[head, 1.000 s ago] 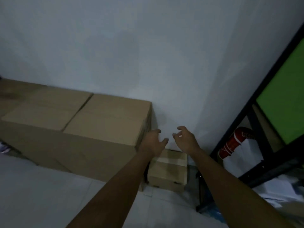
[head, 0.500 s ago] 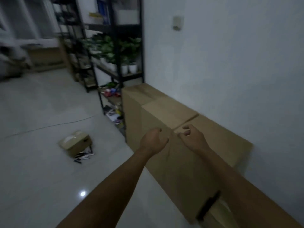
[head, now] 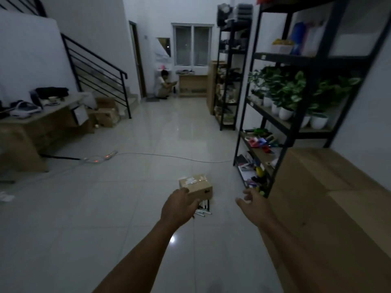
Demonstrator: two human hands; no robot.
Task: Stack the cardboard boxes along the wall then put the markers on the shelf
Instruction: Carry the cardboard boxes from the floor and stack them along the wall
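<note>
I reach both empty hands, left hand loosely curled, right hand spread, toward the small cardboard box on the floor beside what look like markers; I should grip its opposite sides squarely.

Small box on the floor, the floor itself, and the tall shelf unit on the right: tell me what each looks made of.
Small box: brown corrugated cardboard by its look, matte, with pale tape and a label across the top.
Floor: large pale tiles, probably glazed ceramic; grout lines show and a light reflects off it.
Shelf unit: thin black uprights, likely painted metal, with boards that look like wood.
</note>
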